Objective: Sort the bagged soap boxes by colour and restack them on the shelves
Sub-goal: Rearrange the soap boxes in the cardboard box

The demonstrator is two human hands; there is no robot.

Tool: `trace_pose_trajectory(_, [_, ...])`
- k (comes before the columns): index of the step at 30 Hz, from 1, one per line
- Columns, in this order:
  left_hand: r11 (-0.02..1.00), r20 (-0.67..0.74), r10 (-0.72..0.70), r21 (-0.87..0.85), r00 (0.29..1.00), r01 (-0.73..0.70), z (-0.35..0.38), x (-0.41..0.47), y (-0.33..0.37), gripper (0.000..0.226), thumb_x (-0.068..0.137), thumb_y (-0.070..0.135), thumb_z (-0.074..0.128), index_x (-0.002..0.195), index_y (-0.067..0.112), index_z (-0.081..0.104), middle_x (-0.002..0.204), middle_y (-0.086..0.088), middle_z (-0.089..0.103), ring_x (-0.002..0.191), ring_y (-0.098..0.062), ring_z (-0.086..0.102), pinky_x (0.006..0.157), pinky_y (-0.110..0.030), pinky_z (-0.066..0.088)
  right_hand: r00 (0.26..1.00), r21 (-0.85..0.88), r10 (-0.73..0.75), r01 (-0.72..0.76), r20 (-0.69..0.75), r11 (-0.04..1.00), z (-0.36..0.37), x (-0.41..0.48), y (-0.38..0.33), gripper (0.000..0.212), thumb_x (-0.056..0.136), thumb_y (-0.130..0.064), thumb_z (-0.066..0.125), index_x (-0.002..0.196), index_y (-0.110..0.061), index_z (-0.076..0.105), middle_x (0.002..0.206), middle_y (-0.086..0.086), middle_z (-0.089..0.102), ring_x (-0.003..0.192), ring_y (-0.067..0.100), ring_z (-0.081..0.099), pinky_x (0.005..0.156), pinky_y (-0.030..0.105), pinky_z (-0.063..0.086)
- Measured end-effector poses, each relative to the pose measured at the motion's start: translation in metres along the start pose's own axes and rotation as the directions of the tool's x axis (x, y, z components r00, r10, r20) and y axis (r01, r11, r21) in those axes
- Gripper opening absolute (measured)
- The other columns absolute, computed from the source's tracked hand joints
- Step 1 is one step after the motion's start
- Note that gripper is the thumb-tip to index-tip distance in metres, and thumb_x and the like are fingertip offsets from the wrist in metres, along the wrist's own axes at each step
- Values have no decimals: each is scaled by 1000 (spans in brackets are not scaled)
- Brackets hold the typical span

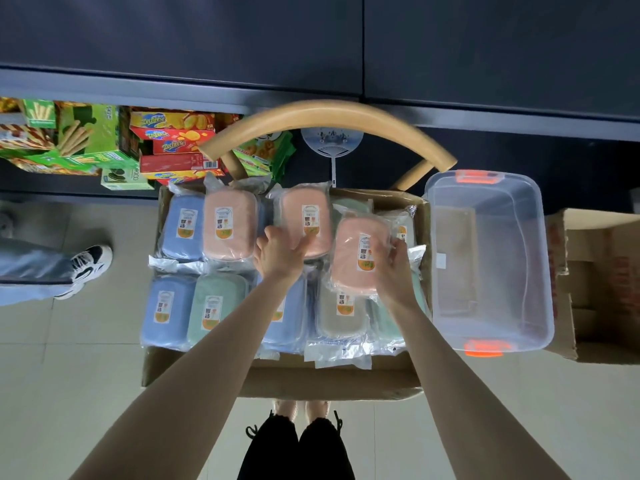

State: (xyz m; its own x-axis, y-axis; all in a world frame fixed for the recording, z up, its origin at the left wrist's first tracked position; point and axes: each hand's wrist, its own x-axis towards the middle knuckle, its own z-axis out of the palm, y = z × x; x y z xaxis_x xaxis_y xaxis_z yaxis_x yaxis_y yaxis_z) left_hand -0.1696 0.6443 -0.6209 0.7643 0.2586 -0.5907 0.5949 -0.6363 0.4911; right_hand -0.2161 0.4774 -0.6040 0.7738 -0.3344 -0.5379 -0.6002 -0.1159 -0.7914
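A: While the cardboard box [329, 379] holds bagged soap boxes [183, 233], blue, pink and green, what of the hands?
B: The right hand [394, 268] grips a pink soap box [353, 258] above them; the left hand [280, 252], fingers straight, touches a second pink soap box [306, 216]. A clear tub [502, 265] stands alongside.

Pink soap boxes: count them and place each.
3. First pink box back-left in the carton; second pink box back-centre under the left hand; third pink box in the right hand. Others may be buried.

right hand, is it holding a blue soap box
No, the right hand grips a pink bagged soap box over the cardboard box of other bagged boxes.
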Motion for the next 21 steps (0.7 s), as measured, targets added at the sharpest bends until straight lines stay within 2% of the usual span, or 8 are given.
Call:
trace_pose_trajectory(5, [969, -67, 74, -233, 995, -88, -5, -16, 4, 57, 86, 44, 65, 115, 3, 38, 104, -6, 51, 105, -33, 55, 98, -51, 39, 999, 75, -8, 10, -31, 997, -11, -6, -5, 23, 101, -35, 44, 118, -23, 36, 95, -15, 54, 81, 3, 58, 58, 10, 50])
trace_pose_trajectory(8, [912, -98, 117, -384, 988, -146, -10, -33, 9, 53, 85, 37, 69, 114, 5, 39, 107, -6, 52, 102, -29, 57, 82, -31, 48, 997, 112, -29, 38, -78, 993, -25, -14, -10, 22, 101, -35, 43, 121, -24, 38, 95, -17, 54, 80, -2, 58, 56, 4, 46])
trace_pose_trajectory(10, [853, -60, 161, -493, 985, -169, -12, -44, 15, 58, 84, 30, 72, 123, 3, 39, 119, -10, 53, 108, -27, 58, 84, -28, 52, 992, 111, -59, 72, -114, 991, -38, -20, -14, 30, 102, -36, 40, 127, -20, 41, 97, -12, 57, 85, 1, 58, 58, 4, 45])
trace_pose_trajectory(12, [801, -5, 199, -575, 980, -166, -11, -58, 23, 70, 83, 27, 73, 135, 4, 34, 128, -13, 53, 113, -24, 58, 94, -38, 51, 985, 125, -84, 104, -152, 987, -55, -26, -18, 33, 103, -36, 37, 129, -15, 43, 96, -6, 56, 87, 9, 58, 61, 7, 47])
trace_pose_trajectory(13, [778, 23, 212, -609, 977, -155, -9, -67, 28, 72, 82, 28, 74, 138, 7, 34, 130, -13, 52, 114, -23, 57, 97, -41, 50, 982, 148, -82, 107, -169, 983, -64, -28, -21, 31, 103, -35, 36, 125, -15, 44, 93, -4, 56, 87, 13, 57, 66, 15, 50])
trace_pose_trajectory(15, [740, 80, 225, -663, 971, -117, -1, -86, 42, 75, 79, 34, 75, 139, 16, 34, 133, -12, 48, 118, -24, 54, 103, -45, 44, 979, 181, -77, 112, -189, 977, -87, -33, -26, 25, 102, -36, 38, 119, -18, 45, 91, -1, 58, 89, 19, 59, 76, 34, 52])
trace_pose_trajectory(17, [716, 115, 249, -691, 962, -103, 12, -107, 58, 76, 73, 41, 72, 136, 24, 33, 132, -6, 46, 122, -23, 49, 105, -43, 41, 979, 172, -90, 122, -182, 977, -115, -36, -29, 28, 100, -38, 44, 122, -20, 43, 98, 0, 61, 94, 20, 63, 80, 38, 54])
trace_pose_trajectory(21, [710, 103, 278, -692, 955, -132, 50, -150, 98, 86, 71, 51, 75, 138, 25, 28, 126, -2, 52, 115, -15, 56, 97, -38, 47, 984, 214, -59, 95, -168, 972, -182, -38, -25, 47, 88, -35, 66, 125, -24, 40, 98, -14, 57, 87, 5, 60, 61, 13, 48])
